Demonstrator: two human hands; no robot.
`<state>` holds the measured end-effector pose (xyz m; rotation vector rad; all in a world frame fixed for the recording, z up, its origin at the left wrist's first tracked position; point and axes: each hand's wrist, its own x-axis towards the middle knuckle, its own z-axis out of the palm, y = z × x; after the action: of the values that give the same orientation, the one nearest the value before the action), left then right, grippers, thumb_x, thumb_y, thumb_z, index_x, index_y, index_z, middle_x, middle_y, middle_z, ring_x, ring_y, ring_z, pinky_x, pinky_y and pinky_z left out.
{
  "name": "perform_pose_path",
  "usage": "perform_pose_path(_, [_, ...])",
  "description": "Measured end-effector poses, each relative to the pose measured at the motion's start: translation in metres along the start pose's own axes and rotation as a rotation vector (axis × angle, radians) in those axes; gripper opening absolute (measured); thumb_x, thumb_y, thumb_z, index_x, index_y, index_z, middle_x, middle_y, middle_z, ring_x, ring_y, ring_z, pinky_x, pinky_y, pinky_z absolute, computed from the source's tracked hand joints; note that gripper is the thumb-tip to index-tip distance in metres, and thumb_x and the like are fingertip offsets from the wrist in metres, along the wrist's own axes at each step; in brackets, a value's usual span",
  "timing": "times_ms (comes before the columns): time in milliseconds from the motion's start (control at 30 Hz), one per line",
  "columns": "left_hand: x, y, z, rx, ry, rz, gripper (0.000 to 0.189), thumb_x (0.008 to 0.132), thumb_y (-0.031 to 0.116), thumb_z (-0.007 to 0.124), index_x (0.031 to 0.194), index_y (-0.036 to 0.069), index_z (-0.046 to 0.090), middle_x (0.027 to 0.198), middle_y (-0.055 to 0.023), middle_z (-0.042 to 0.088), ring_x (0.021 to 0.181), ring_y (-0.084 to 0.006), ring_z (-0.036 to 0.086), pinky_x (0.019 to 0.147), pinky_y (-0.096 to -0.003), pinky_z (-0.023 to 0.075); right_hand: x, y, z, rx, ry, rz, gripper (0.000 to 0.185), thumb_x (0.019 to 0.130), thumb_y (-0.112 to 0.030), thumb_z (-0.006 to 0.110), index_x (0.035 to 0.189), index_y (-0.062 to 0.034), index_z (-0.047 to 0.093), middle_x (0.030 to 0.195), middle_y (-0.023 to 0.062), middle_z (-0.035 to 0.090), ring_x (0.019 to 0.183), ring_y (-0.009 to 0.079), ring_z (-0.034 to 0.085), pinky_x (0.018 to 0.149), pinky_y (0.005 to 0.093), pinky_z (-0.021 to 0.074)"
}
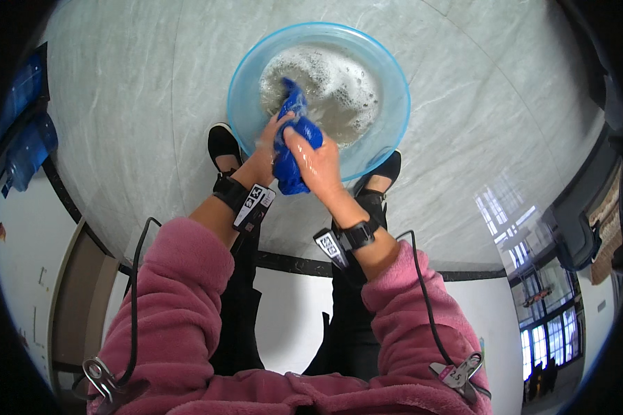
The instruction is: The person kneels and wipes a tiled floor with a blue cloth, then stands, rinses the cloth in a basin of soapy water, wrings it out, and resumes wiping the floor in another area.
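A wet, bunched blue cloth (292, 161) is gripped between both hands over the near left part of a light-blue plastic basin (394, 98). My left hand (265, 150) holds it from the left side, its palm mostly hidden behind the cloth. My right hand (316, 161) wraps the cloth from the right, thumb on top. One end of the cloth reaches up over the water and looks blurred; the other end hangs by the basin's near rim. Murky water with white suds (337, 67) fills the basin's bottom. Both hands look wet.
The basin stands on a grey marble-look tiled floor (462, 119), with black shoes (222, 145) close to its near rim. Large blue water bottles (28, 150) are at the far left. Black cables (136, 290) run along both sleeves, and each wrist wears a black strap (361, 234).
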<state>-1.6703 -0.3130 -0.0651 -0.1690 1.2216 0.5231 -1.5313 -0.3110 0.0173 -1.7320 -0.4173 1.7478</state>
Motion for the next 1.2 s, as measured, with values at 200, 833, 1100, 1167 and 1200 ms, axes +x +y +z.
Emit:
perform_pose_path(200, [-0.025, -0.019, 0.045, 0.178, 0.005, -0.026, 0.023, 0.103, 0.020, 0.052, 0.119, 0.006, 0.061, 0.100, -0.0032, 0.069, 0.087, -0.0138, 0.070, 0.075, -0.0300, 0.0563, 0.079, 0.019, -0.030, -0.542, 0.182, -0.145, 0.048, 0.086, -0.053, 0.065, 0.091, -0.0068, 0.074, 0.090, 0.0210, 0.070, 0.086, 0.0431, 0.067, 0.078, 0.0491, 0.0526])
perform_pose_path(833, [-0.131, -0.023, 0.086, 0.334, 0.423, 0.262, 0.043, 0.107, 0.029, 0.045, 0.139, 0.000, 0.046, 0.119, -0.0104, 0.058, 0.101, -0.0164, 0.056, 0.091, -0.0326, 0.0469, 0.013, 0.046, -0.055, -0.761, -0.105, -0.447, 0.094, 0.071, -0.006, 0.082, 0.152, -0.0260, 0.038, 0.155, 0.0177, 0.036, 0.136, 0.0434, 0.042, 0.111, 0.0498, 0.0391])
perform_pose_path(1100, [-0.176, 0.003, 0.111, 0.368, 0.393, 0.193, 0.043, 0.107, 0.026, 0.048, 0.142, 0.001, 0.042, 0.136, -0.0131, 0.049, 0.119, -0.0231, 0.056, 0.097, -0.0364, 0.0520, -0.008, 0.040, -0.047, -0.543, -0.069, -0.434, 0.030, 0.081, -0.016, 0.075, 0.108, -0.0118, 0.064, 0.125, 0.0156, 0.063, 0.120, 0.0385, 0.056, 0.103, 0.0425, 0.0423])
perform_pose_path(1167, [-0.156, 0.011, 0.098, 0.351, 0.420, 0.222, 0.043, 0.107, 0.025, 0.047, 0.142, 0.001, 0.042, 0.138, -0.0147, 0.046, 0.118, -0.0250, 0.056, 0.095, -0.0377, 0.0538, -0.016, 0.042, -0.045, -0.260, -0.118, -0.107, 0.020, 0.084, -0.014, 0.073, 0.099, -0.0091, 0.061, 0.105, 0.0159, 0.070, 0.101, 0.0335, 0.066, 0.091, 0.0369, 0.0497])
perform_pose_path(1200, [-0.142, 0.014, 0.089, 0.273, 0.356, 0.288, 0.043, 0.107, 0.025, 0.047, 0.142, 0.000, 0.041, 0.139, -0.0156, 0.045, 0.117, -0.0263, 0.057, 0.094, -0.0395, 0.0550, -0.016, 0.044, -0.046, -0.369, 0.008, -0.154, 0.023, 0.084, -0.011, 0.073, 0.100, -0.0056, 0.058, 0.087, 0.0157, 0.069, 0.083, 0.0309, 0.069, 0.076, 0.0347, 0.0528])
